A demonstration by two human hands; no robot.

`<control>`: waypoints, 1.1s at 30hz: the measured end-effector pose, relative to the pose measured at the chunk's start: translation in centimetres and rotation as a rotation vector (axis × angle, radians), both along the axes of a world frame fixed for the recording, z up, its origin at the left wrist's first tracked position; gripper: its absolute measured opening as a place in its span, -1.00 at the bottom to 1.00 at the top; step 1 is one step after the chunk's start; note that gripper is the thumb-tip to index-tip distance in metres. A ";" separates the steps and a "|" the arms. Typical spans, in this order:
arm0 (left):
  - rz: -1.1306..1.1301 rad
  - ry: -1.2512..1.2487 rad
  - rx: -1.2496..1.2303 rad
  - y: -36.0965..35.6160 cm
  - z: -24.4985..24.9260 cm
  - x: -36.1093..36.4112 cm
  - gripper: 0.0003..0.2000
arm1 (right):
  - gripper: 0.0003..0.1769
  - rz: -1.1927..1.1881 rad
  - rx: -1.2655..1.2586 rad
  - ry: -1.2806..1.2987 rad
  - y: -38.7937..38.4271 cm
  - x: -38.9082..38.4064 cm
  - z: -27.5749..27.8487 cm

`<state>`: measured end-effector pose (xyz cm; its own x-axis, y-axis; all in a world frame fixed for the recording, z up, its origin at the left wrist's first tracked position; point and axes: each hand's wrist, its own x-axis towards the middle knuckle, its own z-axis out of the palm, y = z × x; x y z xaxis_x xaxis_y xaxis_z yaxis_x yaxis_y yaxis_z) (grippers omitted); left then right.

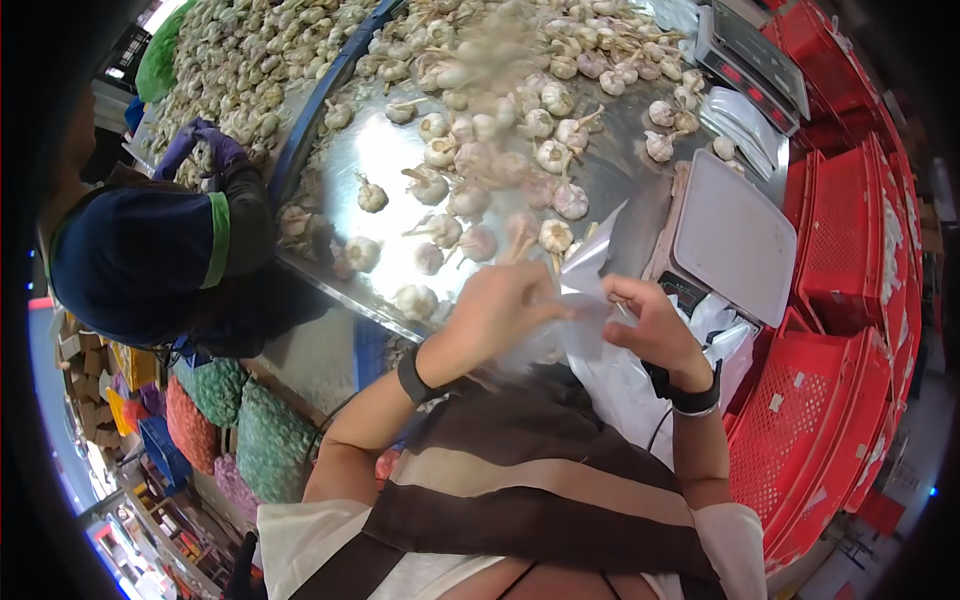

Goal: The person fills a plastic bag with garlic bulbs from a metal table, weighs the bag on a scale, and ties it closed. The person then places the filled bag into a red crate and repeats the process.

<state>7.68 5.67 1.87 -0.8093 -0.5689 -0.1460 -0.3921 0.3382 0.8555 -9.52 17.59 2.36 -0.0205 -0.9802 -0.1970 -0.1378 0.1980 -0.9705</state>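
My left hand (505, 310) is at the table's near edge, fingers bent toward a thin translucent plastic bag (588, 262); whether they grip it is blurred. On the bag's other side my right hand (650, 322) has its fingers curled with thumb and fingertips close together, at the bag's edge. What it pinches is too small to make out. Loose garlic bulbs (478, 243) lie on the metal table (385, 150) just beyond my hands. More white plastic bags (620, 385) hang below my right hand.
A scale (735, 235) stands at the right, with another scale (750, 65) behind it. Red crates (840, 230) line the right side. At the left, a co-worker's purple-gloved hands (200, 145) are at a garlic heap (240, 70). Filled mesh sacks (270, 440) stand lower left.
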 end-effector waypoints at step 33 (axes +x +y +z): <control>0.300 0.322 0.262 4.3 -2.6 -1.4 -0.81 | -0.56 -0.431 -0.219 -1.141 4.1 4.2 -7.5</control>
<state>6.32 9.98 -0.76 -0.6432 -0.7610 -0.0847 -0.1416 0.0095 0.9899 -5.27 21.66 -5.15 -0.2737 -0.9506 -0.1464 0.8435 -0.1641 -0.5115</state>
